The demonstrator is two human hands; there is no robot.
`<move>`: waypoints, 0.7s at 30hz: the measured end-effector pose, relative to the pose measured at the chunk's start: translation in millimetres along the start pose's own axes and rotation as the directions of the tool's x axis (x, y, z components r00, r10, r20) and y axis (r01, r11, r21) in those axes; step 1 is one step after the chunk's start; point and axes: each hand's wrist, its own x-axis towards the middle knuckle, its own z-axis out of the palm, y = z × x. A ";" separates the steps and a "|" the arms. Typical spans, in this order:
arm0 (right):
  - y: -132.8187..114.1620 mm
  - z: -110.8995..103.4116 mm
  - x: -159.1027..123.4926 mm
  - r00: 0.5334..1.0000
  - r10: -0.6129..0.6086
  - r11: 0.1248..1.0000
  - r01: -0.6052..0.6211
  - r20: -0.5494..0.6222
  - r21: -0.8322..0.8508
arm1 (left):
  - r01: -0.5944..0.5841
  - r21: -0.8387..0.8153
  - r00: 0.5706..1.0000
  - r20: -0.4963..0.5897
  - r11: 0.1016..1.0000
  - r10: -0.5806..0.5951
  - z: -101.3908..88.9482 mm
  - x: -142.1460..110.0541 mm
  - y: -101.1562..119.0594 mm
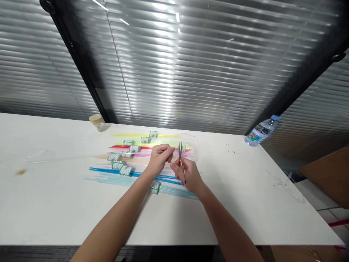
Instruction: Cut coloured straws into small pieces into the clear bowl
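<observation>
My left hand (pixel 161 157) is closed in a pinch on a long, thin clear strand (pixel 68 158), which stretches out to the left above the table. My right hand (pixel 188 174) grips small scissors (pixel 180 156) with copper-coloured handles. The blades point up and away, slightly apart, just right of my left fingertips. Under both hands lie bundles of thin coloured strands: yellow, red, pink, blue (pixel 106 170) and pale blue (pixel 109 179). Striped green-and-white wrappers (pixel 126 170) band them. My hands and forearms hide parts of these bundles.
On the white table (pixel 54 211), a small jar with a tan lid (pixel 97 122) stands at the back left. A water bottle (pixel 261 131) with a blue cap is at the back right. A clear looped strand (pixel 285 185) lies near the right edge. Blinds (pixel 169 72) rise behind.
</observation>
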 end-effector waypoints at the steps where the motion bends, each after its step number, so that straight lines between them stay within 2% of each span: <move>1: -0.4 -0.6 0.1 1.000 0.009 1.000 -0.009 -0.012 -0.011 | 0.010 0.002 1.000 0.007 1.000 -0.010 0.3 -0.2 0.3; 8: -0.3 -4.2 1.1 0.999 0.021 0.997 -0.023 -0.036 -0.070 | 0.066 0.015 0.997 0.025 0.998 -0.067 1.6 1.8 1.7; 21: -2.9 -9.4 2.7 0.996 0.085 0.988 -0.090 -0.038 -0.128 | 0.091 0.025 0.995 0.050 0.996 -0.092 0.1 3.8 -1.1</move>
